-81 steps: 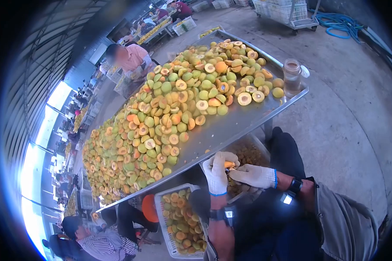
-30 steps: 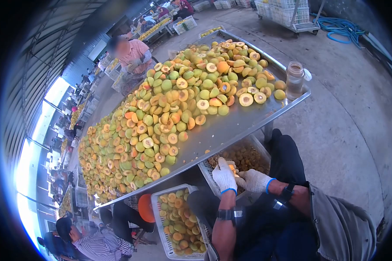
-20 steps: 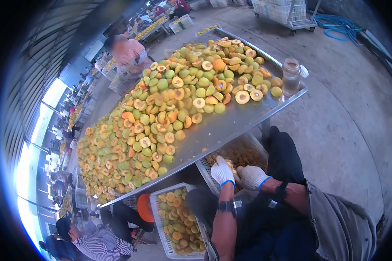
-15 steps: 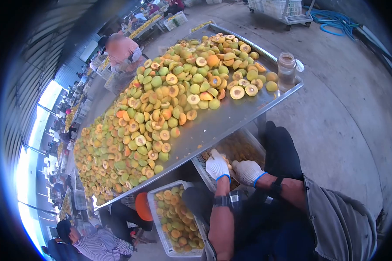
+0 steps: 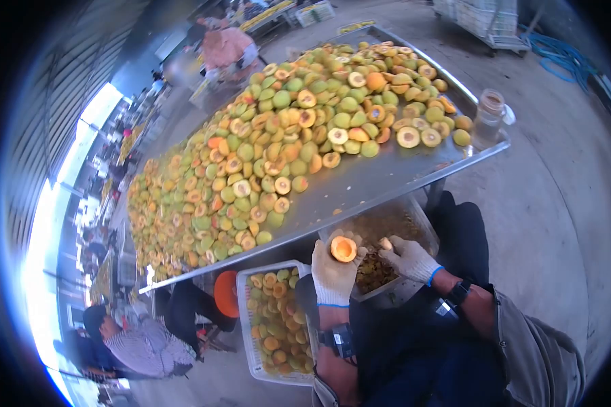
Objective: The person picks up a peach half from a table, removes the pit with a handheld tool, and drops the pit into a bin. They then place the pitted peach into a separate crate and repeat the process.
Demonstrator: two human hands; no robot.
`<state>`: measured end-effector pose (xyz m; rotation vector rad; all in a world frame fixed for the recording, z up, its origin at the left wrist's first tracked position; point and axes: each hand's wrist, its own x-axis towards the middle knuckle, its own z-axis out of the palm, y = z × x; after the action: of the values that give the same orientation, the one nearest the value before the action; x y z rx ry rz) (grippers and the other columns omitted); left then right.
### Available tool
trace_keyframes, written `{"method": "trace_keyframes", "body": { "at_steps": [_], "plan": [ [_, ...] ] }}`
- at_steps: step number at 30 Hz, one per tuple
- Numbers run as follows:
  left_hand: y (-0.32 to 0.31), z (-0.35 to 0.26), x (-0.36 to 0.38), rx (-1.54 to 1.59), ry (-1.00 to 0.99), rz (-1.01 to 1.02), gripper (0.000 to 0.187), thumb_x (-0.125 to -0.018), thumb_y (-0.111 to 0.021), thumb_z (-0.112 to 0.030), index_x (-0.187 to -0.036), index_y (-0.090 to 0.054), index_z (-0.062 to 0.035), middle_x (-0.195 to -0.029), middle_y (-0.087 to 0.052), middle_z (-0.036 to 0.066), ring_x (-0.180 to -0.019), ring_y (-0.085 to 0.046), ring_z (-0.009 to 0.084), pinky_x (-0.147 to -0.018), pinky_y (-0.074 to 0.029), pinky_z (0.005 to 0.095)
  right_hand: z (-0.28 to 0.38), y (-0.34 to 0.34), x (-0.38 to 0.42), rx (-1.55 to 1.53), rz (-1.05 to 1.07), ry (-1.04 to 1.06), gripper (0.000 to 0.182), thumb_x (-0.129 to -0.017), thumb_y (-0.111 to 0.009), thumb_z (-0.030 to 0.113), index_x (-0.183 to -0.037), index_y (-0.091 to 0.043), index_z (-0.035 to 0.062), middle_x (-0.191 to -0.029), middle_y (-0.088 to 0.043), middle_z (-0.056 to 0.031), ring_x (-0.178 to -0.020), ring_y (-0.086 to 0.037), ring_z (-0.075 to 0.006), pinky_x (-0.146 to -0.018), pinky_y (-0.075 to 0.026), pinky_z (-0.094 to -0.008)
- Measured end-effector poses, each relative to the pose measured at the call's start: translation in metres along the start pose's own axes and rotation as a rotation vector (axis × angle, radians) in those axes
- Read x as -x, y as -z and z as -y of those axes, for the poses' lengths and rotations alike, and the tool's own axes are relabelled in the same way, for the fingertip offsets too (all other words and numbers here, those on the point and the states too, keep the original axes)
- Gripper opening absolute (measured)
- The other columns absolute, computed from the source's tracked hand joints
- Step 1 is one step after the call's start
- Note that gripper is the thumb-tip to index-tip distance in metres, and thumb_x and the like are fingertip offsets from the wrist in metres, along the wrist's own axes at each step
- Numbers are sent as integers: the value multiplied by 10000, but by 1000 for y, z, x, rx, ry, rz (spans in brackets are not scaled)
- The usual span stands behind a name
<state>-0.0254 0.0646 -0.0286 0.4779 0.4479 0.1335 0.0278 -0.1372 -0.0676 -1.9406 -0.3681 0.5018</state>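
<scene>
My left hand [image 5: 334,273], in a white knit glove, holds a peach half [image 5: 343,249] with its orange hollow facing up. No stone shows in that hollow. Just to the right, my gloved right hand [image 5: 414,261] is closed, and a small pale tip [image 5: 385,243] shows at its fingers; I cannot make out what it is. Both hands are above a plastic crate [image 5: 424,227] with brown bits [image 5: 373,275] at its bottom. Beyond them, a metal table [image 5: 360,184] bears a large heap of halved peaches [image 5: 251,152].
A white crate [image 5: 246,325] of peach halves stands at my left, beside an orange round object [image 5: 226,294]. A clear jar [image 5: 489,115] sits at the table's right corner. Co-workers [image 5: 146,346] [image 5: 227,51] are at the left and far side. A blue hose [image 5: 557,57] lies on the floor.
My hands were close together over the crate; now they are apart, and the left has turned to show the peach half's hollow. The whole view has shifted a little.
</scene>
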Motion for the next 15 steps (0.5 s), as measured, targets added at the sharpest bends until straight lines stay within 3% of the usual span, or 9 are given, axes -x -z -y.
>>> {"method": "trace_keyframes", "body": {
  "at_steps": [1, 2, 3, 5, 6, 9, 11, 14, 15],
  "plan": [
    [-1, -6, 8, 7, -56, -2, 549, -1096, -416, -459, -1342, -533, 17, -1189, -632, 199, -1134, -607, 377, -955, -514, 521, 2, 3, 1, 12, 31, 14, 385, -1009, -628, 411, -1083, -642, 34, -839, -706, -215, -762, -704, -387, -682, -543, -448],
    [8, -13, 13, -656, -365, 85, 400, -1064, -484, -268, -1335, -556, 18, -1225, -631, 187, -1185, -598, 359, -978, -522, 506, 7, 7, 1, -147, 122, -154, 370, -1020, -614, 396, -1075, -634, 31, -782, -674, -158, -663, -672, -297, -602, -520, -397],
    [12, -25, 22, -642, -394, 44, 400, -1064, -484, -268, -1335, -556, 18, -1225, -631, 187, -1185, -598, 359, -978, -522, 506, 9, 7, 2, -298, 224, -335, 357, -1032, -599, 382, -1067, -625, 27, -725, -643, -100, -564, -640, -206, -522, -497, -346],
    [18, -55, 47, 17, -390, 188, 361, -1007, -553, -122, -1333, -566, 32, -1243, -635, 174, -1193, -612, 319, -986, -539, 482, 0, -3, 2, -339, 184, -319, 327, -1044, -578, 357, -1049, -613, 32, -683, -562, -6, -489, -541, -79, -440, -425, -265],
    [34, -65, 59, -149, -511, -37, 492, -921, -570, -196, -1365, -574, 16, -1256, -615, 147, -1214, -586, 320, -996, -511, 481, 2, -6, 5, -309, 186, -345, 328, -1039, -570, 350, -1040, -608, 24, -670, -561, -13, -489, -563, -111, -459, -448, -289],
    [98, -83, 95, -493, -655, -391, 418, -916, -614, -140, -1292, -624, 43, -1288, -637, 174, -1188, -619, 311, -932, -541, 475, 5, -1, 5, -138, 191, -342, 324, -1033, -560, 333, -1045, -606, 13, -669, -561, -12, -494, -569, -113, -468, -459, -297],
    [200, -91, 118, -1959, -747, -679, 281, -870, -791, -91, -1095, -698, 49, -1093, -705, 145, -973, -679, 244, -874, -558, 374, 6, -3, 3, -117, 196, -330, 326, -1024, -561, 321, -1033, -611, -1, -674, -575, -29, -494, -576, -124, -479, -464, -313],
    [316, -78, 165, -2138, -617, -688, 332, -829, -822, -134, -1086, -694, 34, -1024, -709, 159, -932, -678, 275, -814, -556, 389, 10, -9, 6, -41, 202, -340, 334, -1015, -580, 325, -1011, -622, -6, -688, -598, -58, -520, -597, -149, -515, -478, -341],
    [364, -68, 171, -1609, -568, -835, 336, -828, -817, -157, -1070, -689, 38, -1002, -708, 158, -888, -675, 293, -785, -552, 407, 1, -14, 6, -7, 197, -297, 339, -1009, -590, 328, -1004, -626, -9, -696, -605, -77, -544, -612, -164, -538, -485, -355]
  ]
}}
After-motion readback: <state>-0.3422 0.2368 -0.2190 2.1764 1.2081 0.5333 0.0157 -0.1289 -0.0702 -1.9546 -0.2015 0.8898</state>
